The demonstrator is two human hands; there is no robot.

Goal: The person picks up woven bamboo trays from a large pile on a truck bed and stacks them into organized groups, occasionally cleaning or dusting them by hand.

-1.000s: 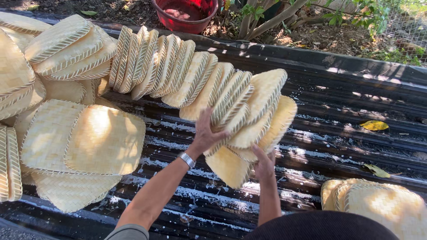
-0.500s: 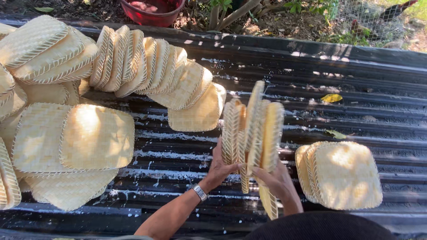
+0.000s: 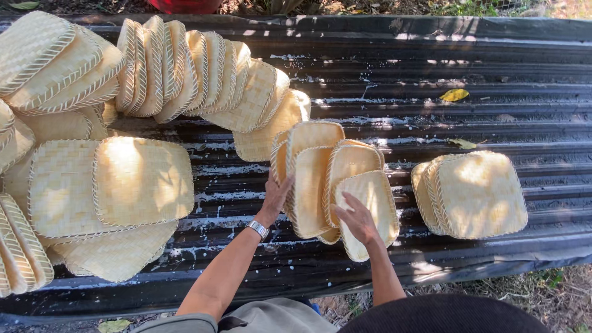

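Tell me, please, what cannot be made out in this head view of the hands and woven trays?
- Left hand: fingertips hidden behind the fanned trays.
- Tray count in that bunch: overlaps hide some.
- Red tub: cut off by the top edge.
- Right stack: lower trays covered by the top one.
- Right hand: palm faces away.

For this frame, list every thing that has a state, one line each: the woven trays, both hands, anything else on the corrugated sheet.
Left hand: open, fingers on the left edge of the fanned batch.
Right hand: open, flat on the front tray.
Fanned batch of woven trays: overlapping, leaning.
Right stack: lying flat, apart from the hands.
Back row of trays: on edge, leaning together.
Yellow leaf: lying loose.
Corrugated sheet: dark, speckled white.
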